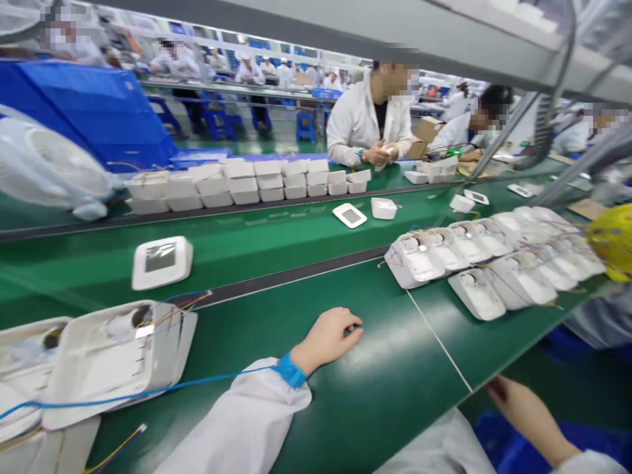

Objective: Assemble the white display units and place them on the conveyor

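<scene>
My left hand [330, 334] rests on the green tabletop [375, 395], its fingers loosely bent, the thumb apart and nothing held. A blue strap [290, 370] with a blue cord circles that wrist. Lower right, my right hand [526, 409] is beside the table's edge; its fingertips are dark and partly hidden, so a held object cannot be made out. Left of my left hand lies an open white housing [99, 362] with coloured wires. Rows of similar white housings [478, 296] stand to the right.
Beyond a dark rail, a green conveyor [257, 237] carries a white device with a screen [162, 260] and a smaller screen piece [349, 215]. Stacked white shells [247, 184] line its far side. A white fan [49, 158] is at left. A person in white [370, 125] works opposite.
</scene>
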A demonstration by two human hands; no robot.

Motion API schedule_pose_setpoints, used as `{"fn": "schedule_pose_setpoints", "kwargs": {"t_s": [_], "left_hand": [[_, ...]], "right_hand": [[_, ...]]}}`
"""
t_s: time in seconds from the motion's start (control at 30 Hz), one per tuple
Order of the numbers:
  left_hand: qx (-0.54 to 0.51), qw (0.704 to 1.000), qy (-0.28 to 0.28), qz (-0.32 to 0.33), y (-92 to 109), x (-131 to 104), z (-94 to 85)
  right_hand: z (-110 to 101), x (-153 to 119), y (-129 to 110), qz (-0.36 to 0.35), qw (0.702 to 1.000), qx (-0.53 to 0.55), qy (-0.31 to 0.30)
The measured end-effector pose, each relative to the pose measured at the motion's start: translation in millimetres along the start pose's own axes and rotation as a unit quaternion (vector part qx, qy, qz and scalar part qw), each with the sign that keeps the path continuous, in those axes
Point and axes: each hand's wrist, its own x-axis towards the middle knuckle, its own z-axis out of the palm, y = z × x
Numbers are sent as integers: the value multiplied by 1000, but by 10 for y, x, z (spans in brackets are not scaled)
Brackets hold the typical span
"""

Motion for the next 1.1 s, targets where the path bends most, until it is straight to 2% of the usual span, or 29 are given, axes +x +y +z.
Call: {"fn": "schedule_pose_setpoints", "kwargs": {"t_s": [0.07,0.13,0.2,0.27,0.33,0.4,0.43,0.53,0.63,0.73,0.9,1.03,1.1], "left_hand": [[-6,1000,0,-18,-4,29,-7],[-26,999,3,-46,-21,58,-12],[-54,996,11,-66,-44,80,-20],[-72,994,31,-76,-56,87,-37],[-73,992,61,-87,-53,73,-62],[-59,988,98,-107,-45,27,-80],[-48,985,117,-117,-43,-12,-86],[-13,973,170,-156,-56,-198,-95],[27,957,196,-210,-78,-404,-125],[72,954,192,-220,-43,-461,-138],[165,967,142,-131,161,-276,-47],[212,949,155,-173,334,-286,73],[232,938,162,-200,355,-322,135]], "right_hand": [[-103,150,206,39,999,32,0],[-297,195,270,62,991,68,99],[-458,195,72,26,975,115,189],[-515,232,-387,-71,962,170,203],[-474,328,-1017,-218,940,206,161],[-379,445,-1704,-372,902,198,90],[-327,498,-2035,-409,888,201,67],[-183,623,-2873,-440,872,211,33],[-70,719,-3397,-432,875,219,12],[13,830,-3589,-414,882,225,-24],[37,1074,-3531,-363,897,223,-122],[30,1134,-3590,-380,889,199,-158],[112,1189,-3623,-408,880,175,-167]]}}
